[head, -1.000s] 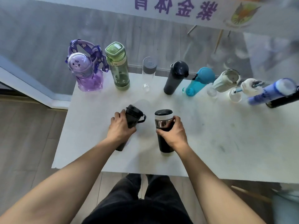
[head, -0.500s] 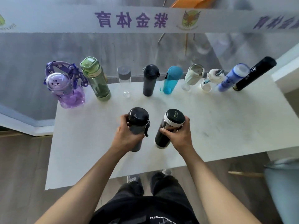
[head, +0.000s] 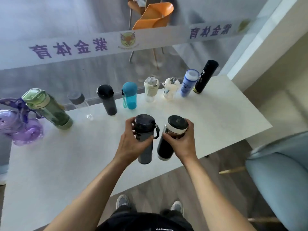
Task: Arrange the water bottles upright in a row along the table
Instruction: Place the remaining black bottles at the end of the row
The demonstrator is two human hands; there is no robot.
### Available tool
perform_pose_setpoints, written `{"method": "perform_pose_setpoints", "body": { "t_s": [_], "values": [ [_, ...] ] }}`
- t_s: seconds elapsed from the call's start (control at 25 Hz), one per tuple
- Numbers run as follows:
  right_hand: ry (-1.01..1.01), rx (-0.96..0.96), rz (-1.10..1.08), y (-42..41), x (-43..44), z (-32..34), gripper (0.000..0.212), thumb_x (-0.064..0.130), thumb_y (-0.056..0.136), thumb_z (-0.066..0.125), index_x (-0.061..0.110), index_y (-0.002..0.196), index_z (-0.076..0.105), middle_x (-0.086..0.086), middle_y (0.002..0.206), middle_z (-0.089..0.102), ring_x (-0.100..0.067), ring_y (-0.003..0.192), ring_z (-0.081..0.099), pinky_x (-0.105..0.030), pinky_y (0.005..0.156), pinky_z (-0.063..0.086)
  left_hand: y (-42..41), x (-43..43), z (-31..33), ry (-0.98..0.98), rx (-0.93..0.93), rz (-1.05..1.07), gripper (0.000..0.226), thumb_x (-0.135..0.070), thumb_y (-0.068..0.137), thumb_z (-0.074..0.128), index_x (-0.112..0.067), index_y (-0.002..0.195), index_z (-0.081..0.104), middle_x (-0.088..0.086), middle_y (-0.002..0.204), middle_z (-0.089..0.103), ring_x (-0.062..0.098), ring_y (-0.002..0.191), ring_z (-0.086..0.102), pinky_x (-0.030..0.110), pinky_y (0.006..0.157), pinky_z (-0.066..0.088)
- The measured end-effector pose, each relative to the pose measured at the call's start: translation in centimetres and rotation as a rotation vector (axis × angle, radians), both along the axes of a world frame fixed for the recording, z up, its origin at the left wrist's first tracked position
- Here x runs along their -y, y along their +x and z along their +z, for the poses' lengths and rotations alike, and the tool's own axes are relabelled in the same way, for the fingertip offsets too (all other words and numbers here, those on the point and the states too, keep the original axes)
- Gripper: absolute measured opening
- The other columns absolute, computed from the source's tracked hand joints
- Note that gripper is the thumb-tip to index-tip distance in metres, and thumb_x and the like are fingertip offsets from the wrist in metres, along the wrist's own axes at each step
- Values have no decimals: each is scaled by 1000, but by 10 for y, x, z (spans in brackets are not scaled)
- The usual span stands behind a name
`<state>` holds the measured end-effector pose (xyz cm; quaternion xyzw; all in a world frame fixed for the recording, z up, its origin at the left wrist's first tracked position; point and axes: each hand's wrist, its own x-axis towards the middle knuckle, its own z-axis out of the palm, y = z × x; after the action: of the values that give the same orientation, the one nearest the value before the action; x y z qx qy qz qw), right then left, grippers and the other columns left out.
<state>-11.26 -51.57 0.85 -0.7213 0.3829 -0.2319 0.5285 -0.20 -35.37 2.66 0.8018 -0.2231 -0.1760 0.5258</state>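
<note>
Where the left edge of the view cuts in, the purple bottle (head: 20, 130) loses part of its round body. Beside the green bottle (head: 48, 110), the clear bottle (head: 77, 98) shows little more than its grey cap, its body nearly lost against the table (head: 216, 117) and the glass wall (head: 50, 75) behind. Both palms are out of sight, and whether the two held bottles stand on the tabletop or hang just above it cannot be told.

The grey bottle (head: 145, 152) and the black flask (head: 165, 147) both point lid up toward the camera. Their long axes are close to vertical, with their bases down over the near part of the table. The flask tilts slightly, its base swung toward the grey bottle. The grey bottle's carry loop sticks out on the flask's side.

The left hand (head: 131, 144) grips the grey bottle high up, thumb across the front below the lid and fingers curled round the back. The right hand (head: 181, 142) grips the flask at its white band, thumb in front, fingers wrapped behind the lid. The two bottles sit just beside each other between the hands, with a narrow gap between them.

Well apart from them, along the far edge, the row runs on upright: a dark bottle (head: 107, 100), a teal bottle (head: 130, 95), a cream-lidded bottle (head: 150, 89), a white bottle (head: 170, 88), a blue bottle (head: 189, 83) and a tall black bottle (head: 205, 76) at the right end.
</note>
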Motion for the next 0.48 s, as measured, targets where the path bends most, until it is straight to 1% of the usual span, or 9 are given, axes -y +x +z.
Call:
{"method": "perform_pose_setpoints", "body": {
  "t_s": [0.04, 0.08, 0.12, 0.16, 0.2, 0.24, 0.32, 0.4, 0.48],
  "values": [
    [-21, 4, -3, -11, 17, 2, 79, 27, 60, 91, 37, 123, 44, 6, 123, 55, 3, 111, 56, -19, 96, 48, -8, 15, 1, 2, 7, -3, 76, -32, 72, 85, -34, 130, 35, -12, 117, 63, 6, 104, 62, 27, 87, 55],
    [-44, 2, -7, -22, 34, 6, 79, 20, 61, 90, 35, 123, 44, 4, 121, 52, 8, 110, 51, -8, 91, 42, -18, 30, 2, 4, 12, -2, 75, -32, 72, 85, -35, 129, 36, -12, 115, 62, 5, 103, 62, 28, 86, 56],
    [-67, 0, -20, -34, 52, 8, 78, 15, 62, 90, 31, 124, 45, 5, 118, 49, 9, 108, 49, -1, 85, 38, -28, 44, 2, 8, 19, 3, 74, -32, 72, 85, -35, 127, 36, -13, 113, 62, 5, 102, 63, 30, 85, 56],
    [-94, -4, -35, -48, 73, 11, 78, 13, 62, 89, 28, 125, 45, 8, 115, 47, 4, 107, 48, 1, 82, 36, -39, 62, 3, 13, 27, 13, 73, -31, 71, 85, -35, 126, 37, -14, 112, 62, 5, 100, 63, 31, 84, 57],
    [-123, -12, -42, -59, 93, 11, 79, 12, 61, 90, 26, 126, 46, 12, 112, 46, -5, 109, 49, -1, 81, 35, -50, 78, 2, 16, 38, 25, 72, -31, 71, 86, -35, 124, 38, -14, 111, 62, 5, 100, 63, 31, 83, 56],
    [-151, -25, -39, -69, 112, 11, 81, 13, 60, 91, 25, 127, 47, 13, 110, 46, -14, 110, 50, -3, 81, 35, -59, 94, 1, 20, 50, 34, 71, -30, 70, 86, -34, 122, 39, -13, 112, 61, 5, 100, 61, 31, 83, 55],
    [-188, -69, -18, -88, 148, 9, 84, 16, 57, 92, 25, 128, 48, 9, 111, 50, -21, 112, 52, -13, 85, 38, -76, 127, -4, 32, 72, 33, 70, -29, 67, 87, -32, 120, 41, -9, 114, 59, 8, 101, 60, 31, 82, 52],
    [-224, -111, 3, -105, 181, 7, 86, 24, 55, 92, 29, 129, 48, 6, 117, 55, -21, 113, 54, -30, 93, 45, -92, 159, -7, 44, 80, 37, 71, -29, 65, 87, -31, 120, 42, -7, 117, 57, 13, 104, 59, 31, 83, 51],
    [-238, -139, -17, -117, 209, 5, 87, 35, 53, 89, 34, 129, 47, 10, 122, 59, -19, 114, 57, -46, 97, 47, -101, 187, -11, 56, 81, 47, 72, -32, 65, 87, -31, 121, 42, -8, 117, 57, 13, 105, 58, 36, 86, 54]
  ]
}}
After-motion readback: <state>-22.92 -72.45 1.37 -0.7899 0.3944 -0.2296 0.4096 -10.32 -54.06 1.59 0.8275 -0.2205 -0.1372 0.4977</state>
